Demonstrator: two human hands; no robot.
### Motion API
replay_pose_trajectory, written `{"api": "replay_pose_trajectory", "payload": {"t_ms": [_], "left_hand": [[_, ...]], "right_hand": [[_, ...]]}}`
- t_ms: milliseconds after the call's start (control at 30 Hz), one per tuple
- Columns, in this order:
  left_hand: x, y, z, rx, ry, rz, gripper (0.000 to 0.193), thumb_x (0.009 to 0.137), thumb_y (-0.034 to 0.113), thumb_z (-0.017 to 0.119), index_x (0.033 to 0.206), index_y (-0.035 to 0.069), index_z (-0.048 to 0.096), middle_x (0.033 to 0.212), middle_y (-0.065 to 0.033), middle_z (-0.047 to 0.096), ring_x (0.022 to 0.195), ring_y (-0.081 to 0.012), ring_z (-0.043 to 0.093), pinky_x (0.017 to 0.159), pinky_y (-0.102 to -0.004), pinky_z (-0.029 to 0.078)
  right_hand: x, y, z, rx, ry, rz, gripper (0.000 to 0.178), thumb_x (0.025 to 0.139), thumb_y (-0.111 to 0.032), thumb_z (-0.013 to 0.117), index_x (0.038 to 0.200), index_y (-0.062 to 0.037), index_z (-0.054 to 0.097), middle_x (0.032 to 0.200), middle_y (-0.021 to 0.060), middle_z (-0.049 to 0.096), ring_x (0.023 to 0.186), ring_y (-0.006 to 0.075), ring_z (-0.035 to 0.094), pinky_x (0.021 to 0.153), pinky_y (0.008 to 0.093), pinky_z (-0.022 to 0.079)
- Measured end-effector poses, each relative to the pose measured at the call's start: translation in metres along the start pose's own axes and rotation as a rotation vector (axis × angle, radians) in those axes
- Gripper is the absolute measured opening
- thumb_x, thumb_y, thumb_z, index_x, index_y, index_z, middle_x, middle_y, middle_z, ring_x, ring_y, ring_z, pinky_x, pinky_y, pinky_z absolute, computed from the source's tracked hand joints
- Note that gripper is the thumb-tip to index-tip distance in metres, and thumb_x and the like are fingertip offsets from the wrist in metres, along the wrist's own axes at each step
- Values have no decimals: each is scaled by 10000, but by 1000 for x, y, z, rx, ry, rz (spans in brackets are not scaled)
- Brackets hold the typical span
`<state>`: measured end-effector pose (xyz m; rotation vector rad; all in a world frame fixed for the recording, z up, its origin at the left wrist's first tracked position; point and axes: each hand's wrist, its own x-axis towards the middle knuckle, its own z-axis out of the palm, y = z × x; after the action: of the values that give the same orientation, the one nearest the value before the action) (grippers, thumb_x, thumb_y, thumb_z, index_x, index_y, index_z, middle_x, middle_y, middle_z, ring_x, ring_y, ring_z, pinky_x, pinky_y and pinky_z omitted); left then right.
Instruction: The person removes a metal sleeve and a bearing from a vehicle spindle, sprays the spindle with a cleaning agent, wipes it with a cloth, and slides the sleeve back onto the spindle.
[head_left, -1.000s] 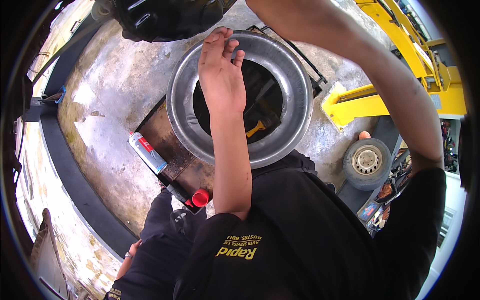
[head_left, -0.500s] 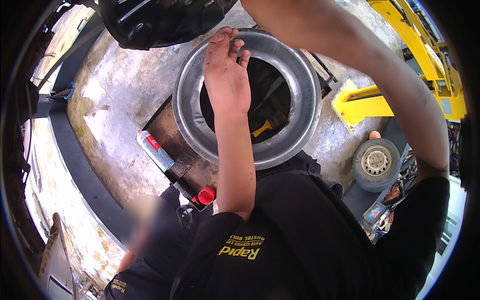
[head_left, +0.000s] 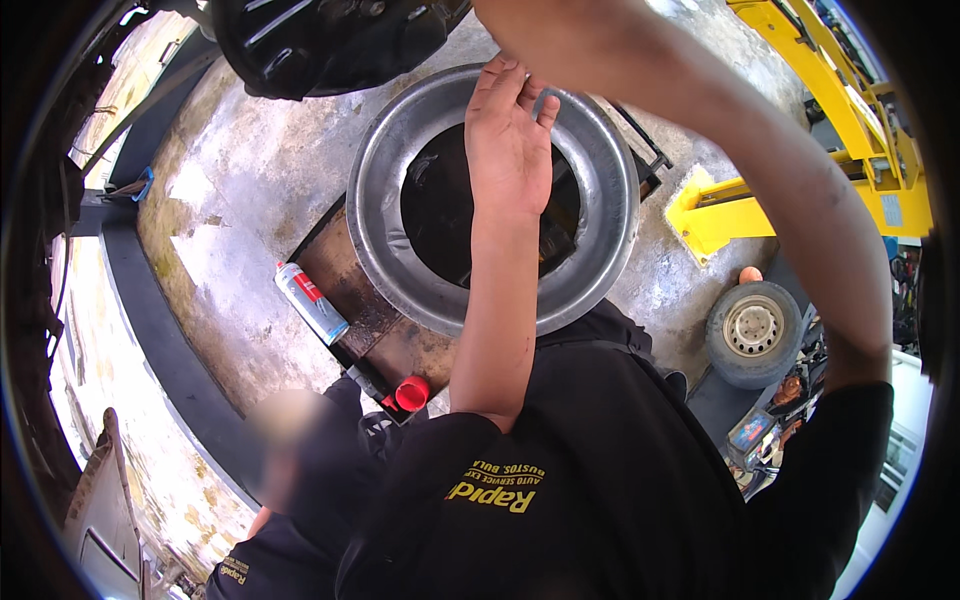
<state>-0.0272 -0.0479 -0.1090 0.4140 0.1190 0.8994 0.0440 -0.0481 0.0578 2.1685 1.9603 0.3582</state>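
Observation:
My left hand (head_left: 510, 145) is raised over a wide metal basin (head_left: 375, 170), palm up, fingers loosely bent and apart. Nothing I can make out lies in it. Its fingertips come close to my right forearm (head_left: 690, 80), which crosses the top right. That arm's hand is beyond the upper edge. Dark liquid (head_left: 435, 200) fills the basin's middle, and a brush in it is mostly hidden by my left arm. At the upper left hangs a black metal vehicle part (head_left: 335, 45), just beyond the basin's rim.
The basin stands on a low, stained stand (head_left: 415, 350) bearing a spray can (head_left: 311, 303) and a red cup-like piece (head_left: 411, 393). A co-worker in black (head_left: 290, 540) is at lower left. A yellow lift post (head_left: 720, 215) and a wheel (head_left: 752, 330) are at right.
My left hand has moved right across the basin, towards my right forearm. The yellow-handled brush, seen earlier, is now mostly behind my left arm.

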Motion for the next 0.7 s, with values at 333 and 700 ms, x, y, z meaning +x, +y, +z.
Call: {"api": "replay_pose_trajectory", "payload": {"t_ms": [333,700], "left_hand": [[-13,33,-23,0,120,109,196,1027,194,641,1189,85,641,1119,-14,631,1007,-125,559,876,-310,469],[-29,36,-23,18,86,118,195,1020,193,646,1185,90,648,1145,-13,629,1021,-126,562,904,-324,455]], "right_hand": [[-23,-31,5,-512,198,130,299,926,-230,605,1060,5,734,963,149,731,930,283,702,996,606,458],[-5,35,-11,935,-354,136,405,1065,-335,513,1137,0,729,1123,125,735,1079,251,691,897,437,541]]}}
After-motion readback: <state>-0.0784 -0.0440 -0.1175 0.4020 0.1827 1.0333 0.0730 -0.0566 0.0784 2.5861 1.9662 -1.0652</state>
